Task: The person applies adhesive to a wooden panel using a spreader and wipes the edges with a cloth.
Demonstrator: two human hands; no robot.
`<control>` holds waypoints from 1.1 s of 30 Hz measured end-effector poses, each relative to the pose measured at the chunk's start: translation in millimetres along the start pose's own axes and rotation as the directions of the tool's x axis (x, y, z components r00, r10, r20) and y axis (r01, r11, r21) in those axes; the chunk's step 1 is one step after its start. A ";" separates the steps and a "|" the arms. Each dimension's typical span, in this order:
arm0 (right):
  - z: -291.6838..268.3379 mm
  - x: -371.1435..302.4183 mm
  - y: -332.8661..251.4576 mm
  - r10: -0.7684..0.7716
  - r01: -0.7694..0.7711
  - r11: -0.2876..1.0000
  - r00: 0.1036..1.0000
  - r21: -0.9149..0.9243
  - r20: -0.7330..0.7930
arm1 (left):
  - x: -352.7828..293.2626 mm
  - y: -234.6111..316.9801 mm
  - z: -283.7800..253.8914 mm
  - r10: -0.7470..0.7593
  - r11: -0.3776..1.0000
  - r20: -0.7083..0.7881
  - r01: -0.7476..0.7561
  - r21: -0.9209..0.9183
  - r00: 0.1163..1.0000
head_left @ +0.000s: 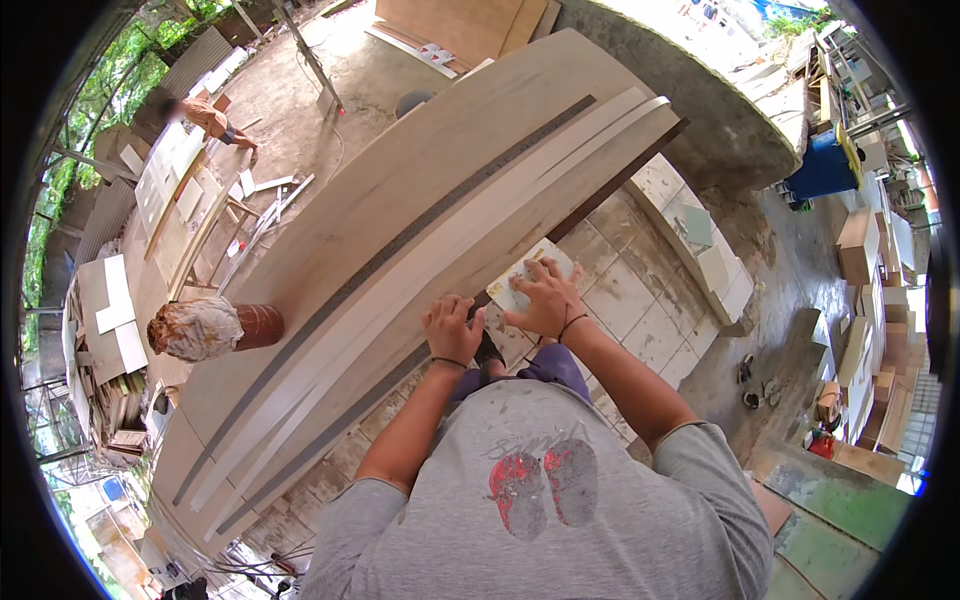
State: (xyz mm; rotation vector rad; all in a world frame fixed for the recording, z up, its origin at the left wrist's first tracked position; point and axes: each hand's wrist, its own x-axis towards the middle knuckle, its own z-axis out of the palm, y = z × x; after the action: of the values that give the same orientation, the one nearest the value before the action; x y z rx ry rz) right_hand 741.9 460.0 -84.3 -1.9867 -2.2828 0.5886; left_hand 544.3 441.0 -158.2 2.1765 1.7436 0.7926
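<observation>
A long tan board (430, 170) lies slantwise before me, with pale strips (420, 255) and dark grey strips (440, 195) running along it. At its near edge my right hand (545, 300) has hold of a small pale rectangular piece (516, 268) with yellowish stains; its fingers spread over the top, and the palm side is hidden. My left hand (449, 325) rests on the near edge of the strips just to the left, fingers slightly bent and thumb apart, with nothing visible in it. The two hands are close together but not touching.
A reddish-brown can (258, 326) with a stained whitish wrapping (195, 328) lies on the board at the left. A person (207, 118) bends by another worktable at the far left. Boards and boxes (860, 245) are stacked at right, near a blue bin (825, 165).
</observation>
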 end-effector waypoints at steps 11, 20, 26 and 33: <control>-3.0 1.7 2.1 0.009 -0.008 1.000 1.000 -0.023 0.021 | -1.9 -1.8 6.4 0.010 1.000 -0.037 -0.010 -0.011 0.999; -3.2 -35.6 32.0 0.066 -0.081 0.952 0.996 0.294 0.060 | 0.4 -4.5 6.0 -0.006 1.000 -0.025 0.006 -0.003 1.000; 11.8 -48.7 78.0 -0.167 -0.488 -0.233 0.872 0.841 0.460 | -25.1 -18.7 -33.6 -0.018 0.997 -0.005 0.018 0.078 1.000; 11.2 -66.7 41.6 -0.432 -0.414 -0.755 0.897 0.508 0.089 | -81.3 -63.3 -68.3 -0.151 0.971 -0.017 0.151 0.187 0.988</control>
State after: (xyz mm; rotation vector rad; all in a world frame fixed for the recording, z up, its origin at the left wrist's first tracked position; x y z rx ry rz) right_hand 789.1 397.0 -94.4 -0.2203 -0.0896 2.2014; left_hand 443.2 369.8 -155.0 2.1225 2.0312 0.6167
